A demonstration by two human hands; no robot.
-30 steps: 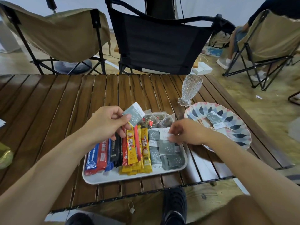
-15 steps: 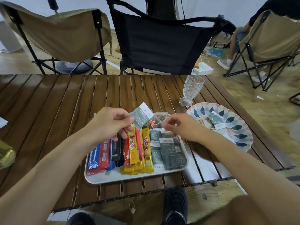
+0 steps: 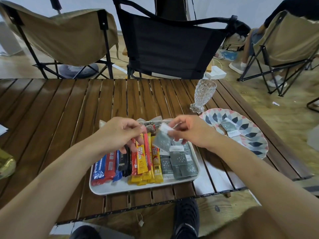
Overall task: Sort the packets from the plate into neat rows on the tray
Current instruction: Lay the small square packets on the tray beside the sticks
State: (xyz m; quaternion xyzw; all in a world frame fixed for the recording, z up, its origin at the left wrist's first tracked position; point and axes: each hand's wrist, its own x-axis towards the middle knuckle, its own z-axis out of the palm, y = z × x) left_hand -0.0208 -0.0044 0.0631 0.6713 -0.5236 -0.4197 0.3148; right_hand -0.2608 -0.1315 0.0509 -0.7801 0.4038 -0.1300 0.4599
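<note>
**Grey-green packet in right hand, over the tray**

Slatted wooden counter (image 3: 69, 118), black folding chair (image 3: 169, 45) behind it. White tray (image 3: 120, 187) sits at the near edge.

- Rows on the tray, left to right: blue and red sticks (image 3: 105, 166), black sticks (image 3: 124, 161), yellow Nescafe sticks (image 3: 143, 159), grey-green stack (image 3: 179, 161).
- Right hand (image 3: 195, 131): narrow pinch on the white end of a held packet (image 3: 161, 138), which hangs tilted just above the yellow sticks and the grey-green stack.
- Left hand (image 3: 119, 133): fingers curled, nothing visible in them. It hovers over the black and red sticks; can't tell if it touches them.
- Patterned plate (image 3: 255, 144) is right of the tray, with one plate packet (image 3: 228, 128) lying on it.
- Cut-glass goblet (image 3: 203, 95) stands just behind the plate.
</note>
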